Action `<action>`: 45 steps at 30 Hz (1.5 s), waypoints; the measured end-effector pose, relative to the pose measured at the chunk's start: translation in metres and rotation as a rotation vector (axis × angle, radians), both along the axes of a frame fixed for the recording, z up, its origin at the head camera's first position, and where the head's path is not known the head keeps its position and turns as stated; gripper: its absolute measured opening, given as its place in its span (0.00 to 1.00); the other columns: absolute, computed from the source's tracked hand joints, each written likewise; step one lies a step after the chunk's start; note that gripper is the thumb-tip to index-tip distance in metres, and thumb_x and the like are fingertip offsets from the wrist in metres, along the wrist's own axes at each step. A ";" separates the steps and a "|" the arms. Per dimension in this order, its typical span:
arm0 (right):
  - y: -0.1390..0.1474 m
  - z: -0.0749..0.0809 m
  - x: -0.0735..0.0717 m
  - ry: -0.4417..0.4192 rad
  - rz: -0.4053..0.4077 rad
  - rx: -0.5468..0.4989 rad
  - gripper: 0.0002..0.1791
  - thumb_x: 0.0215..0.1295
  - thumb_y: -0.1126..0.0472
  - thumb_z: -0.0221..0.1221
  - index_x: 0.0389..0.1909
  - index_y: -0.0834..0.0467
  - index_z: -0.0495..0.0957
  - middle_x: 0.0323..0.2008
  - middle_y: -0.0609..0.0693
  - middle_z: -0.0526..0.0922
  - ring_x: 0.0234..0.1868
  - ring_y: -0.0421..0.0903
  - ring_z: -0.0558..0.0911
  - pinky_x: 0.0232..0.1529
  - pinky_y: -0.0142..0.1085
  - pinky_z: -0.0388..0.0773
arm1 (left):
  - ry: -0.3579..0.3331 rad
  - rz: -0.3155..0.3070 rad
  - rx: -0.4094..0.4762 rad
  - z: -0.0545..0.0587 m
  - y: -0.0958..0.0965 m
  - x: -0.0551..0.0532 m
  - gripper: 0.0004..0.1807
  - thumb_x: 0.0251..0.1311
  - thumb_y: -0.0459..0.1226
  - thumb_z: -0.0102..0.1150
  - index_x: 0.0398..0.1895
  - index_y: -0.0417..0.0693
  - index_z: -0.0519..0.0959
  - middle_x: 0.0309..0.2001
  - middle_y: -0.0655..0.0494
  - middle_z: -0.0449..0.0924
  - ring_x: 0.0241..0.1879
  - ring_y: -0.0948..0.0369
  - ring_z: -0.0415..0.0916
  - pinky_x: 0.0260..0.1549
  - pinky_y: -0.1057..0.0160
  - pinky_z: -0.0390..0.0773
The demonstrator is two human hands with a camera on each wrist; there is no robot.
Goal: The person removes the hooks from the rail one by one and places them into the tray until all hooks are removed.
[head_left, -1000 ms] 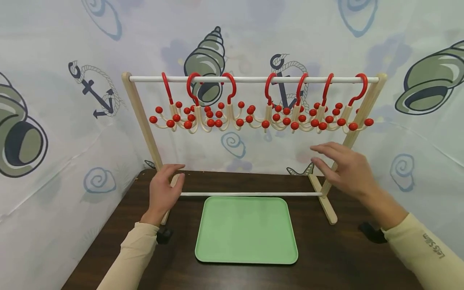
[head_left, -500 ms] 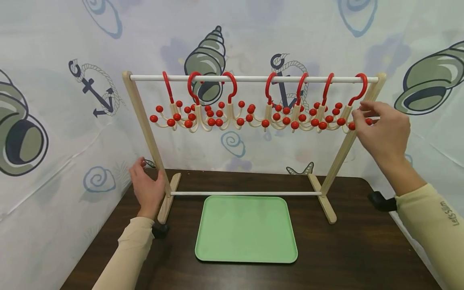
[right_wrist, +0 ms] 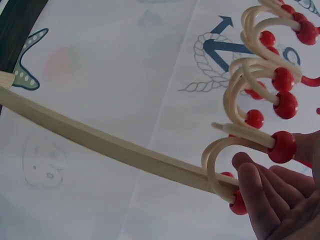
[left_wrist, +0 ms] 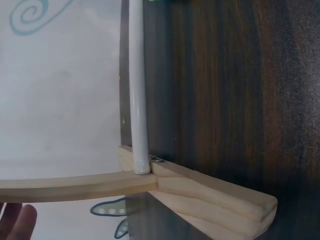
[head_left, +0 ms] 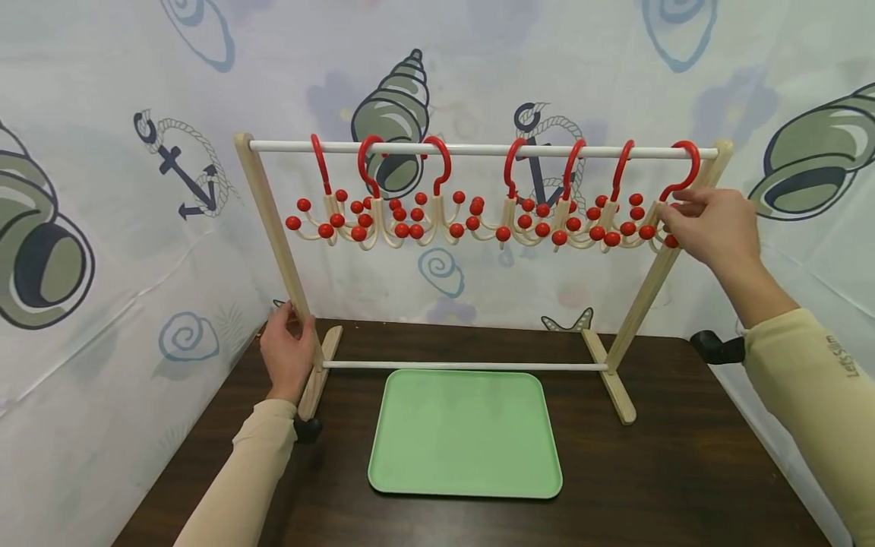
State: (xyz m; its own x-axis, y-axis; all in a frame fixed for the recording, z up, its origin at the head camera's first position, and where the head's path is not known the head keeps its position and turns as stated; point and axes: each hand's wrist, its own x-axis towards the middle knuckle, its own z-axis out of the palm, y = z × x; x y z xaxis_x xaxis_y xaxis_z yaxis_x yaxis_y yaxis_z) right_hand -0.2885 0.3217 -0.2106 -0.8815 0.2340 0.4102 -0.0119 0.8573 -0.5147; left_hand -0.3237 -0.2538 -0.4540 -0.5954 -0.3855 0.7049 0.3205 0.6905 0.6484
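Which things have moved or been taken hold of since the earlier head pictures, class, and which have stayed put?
The right hand has risen and moved right; its fingers now appear to pinch the rightmost hanger. The left hand swung outward, then came in to the left post; whether it grips is unclear. The rack, the other hangers and green tray stayed put.

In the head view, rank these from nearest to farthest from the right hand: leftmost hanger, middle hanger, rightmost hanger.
1. Rightmost hanger: at the fingertips of the right hand.
2. Middle hanger: fourth of seven along the upper bar.
3. Leftmost hanger: toward the bar's left end.
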 end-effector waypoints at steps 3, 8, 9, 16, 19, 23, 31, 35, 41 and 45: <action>0.002 -0.002 -0.003 -0.035 0.013 -0.008 0.38 0.69 0.41 0.52 0.65 0.69 0.69 0.55 0.73 0.76 0.51 0.69 0.78 0.45 0.54 0.77 | 0.035 -0.009 0.003 -0.003 -0.001 -0.005 0.17 0.57 0.31 0.67 0.50 0.37 0.80 0.40 0.42 0.82 0.37 0.48 0.81 0.35 0.52 0.75; 0.000 -0.003 -0.008 -0.044 0.040 0.028 0.37 0.70 0.42 0.52 0.64 0.70 0.69 0.53 0.73 0.77 0.51 0.70 0.77 0.46 0.57 0.77 | 0.057 0.005 0.012 -0.008 -0.004 -0.010 0.15 0.55 0.30 0.68 0.46 0.35 0.80 0.37 0.39 0.82 0.35 0.45 0.80 0.40 0.47 0.72; 0.000 -0.003 -0.009 -0.044 0.041 0.041 0.37 0.70 0.42 0.52 0.64 0.71 0.69 0.52 0.73 0.77 0.51 0.70 0.77 0.45 0.58 0.77 | 0.056 0.010 0.014 -0.009 -0.004 -0.011 0.15 0.55 0.29 0.68 0.45 0.35 0.80 0.37 0.39 0.82 0.35 0.44 0.79 0.40 0.46 0.72; 0.000 -0.001 -0.009 -0.025 0.014 0.109 0.33 0.69 0.45 0.53 0.58 0.72 0.74 0.50 0.73 0.79 0.49 0.69 0.75 0.36 0.53 0.77 | 0.041 0.034 0.007 -0.013 -0.004 -0.016 0.14 0.58 0.33 0.65 0.46 0.34 0.80 0.38 0.39 0.82 0.35 0.44 0.79 0.39 0.45 0.73; 0.001 0.002 -0.007 -0.024 0.009 0.112 0.32 0.69 0.46 0.54 0.56 0.72 0.75 0.49 0.72 0.79 0.48 0.69 0.76 0.33 0.51 0.77 | 0.047 0.037 0.010 -0.014 -0.003 -0.017 0.14 0.58 0.33 0.65 0.46 0.34 0.80 0.38 0.38 0.82 0.35 0.44 0.80 0.39 0.45 0.74; 0.001 0.007 -0.005 -0.025 0.010 0.100 0.31 0.69 0.46 0.54 0.55 0.71 0.75 0.49 0.72 0.79 0.49 0.68 0.75 0.32 0.50 0.77 | 0.049 0.038 0.015 -0.014 -0.002 -0.016 0.14 0.58 0.32 0.66 0.46 0.33 0.80 0.38 0.38 0.82 0.35 0.43 0.80 0.39 0.44 0.74; 0.002 0.016 -0.002 -0.030 -0.027 0.065 0.31 0.68 0.45 0.54 0.54 0.72 0.76 0.50 0.72 0.79 0.47 0.67 0.78 0.21 0.36 0.73 | 0.066 0.048 0.018 -0.012 0.001 -0.013 0.14 0.57 0.30 0.66 0.45 0.32 0.80 0.38 0.37 0.82 0.35 0.42 0.80 0.39 0.43 0.74; 0.002 0.020 0.000 -0.028 -0.052 0.037 0.33 0.68 0.44 0.53 0.55 0.72 0.76 0.51 0.71 0.79 0.48 0.67 0.78 0.22 0.34 0.72 | 0.065 0.053 0.011 -0.014 0.001 -0.014 0.14 0.57 0.31 0.66 0.45 0.32 0.80 0.38 0.37 0.82 0.35 0.42 0.80 0.39 0.43 0.74; 0.002 0.029 0.004 -0.008 -0.073 0.007 0.34 0.67 0.43 0.54 0.56 0.71 0.75 0.51 0.70 0.79 0.41 0.59 0.81 0.20 0.30 0.70 | 0.051 0.061 0.023 -0.015 0.001 -0.015 0.14 0.57 0.33 0.65 0.45 0.33 0.80 0.38 0.37 0.82 0.36 0.42 0.80 0.40 0.42 0.73; 0.002 0.033 0.008 0.002 -0.066 -0.064 0.34 0.67 0.42 0.54 0.58 0.70 0.74 0.52 0.69 0.79 0.19 0.31 0.78 0.19 0.24 0.70 | 0.050 0.064 0.027 -0.015 0.000 -0.016 0.14 0.57 0.33 0.66 0.45 0.34 0.80 0.38 0.38 0.82 0.36 0.43 0.80 0.39 0.43 0.73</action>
State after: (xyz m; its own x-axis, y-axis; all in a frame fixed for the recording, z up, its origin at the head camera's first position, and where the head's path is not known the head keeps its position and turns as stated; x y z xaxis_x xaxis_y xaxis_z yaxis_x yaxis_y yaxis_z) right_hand -0.2804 0.3239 -0.1774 -0.8623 0.3177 0.3943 0.0426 0.8214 -0.5688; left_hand -0.3395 -0.2538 -0.4691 -0.5332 -0.4412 0.7218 0.3085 0.6931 0.6515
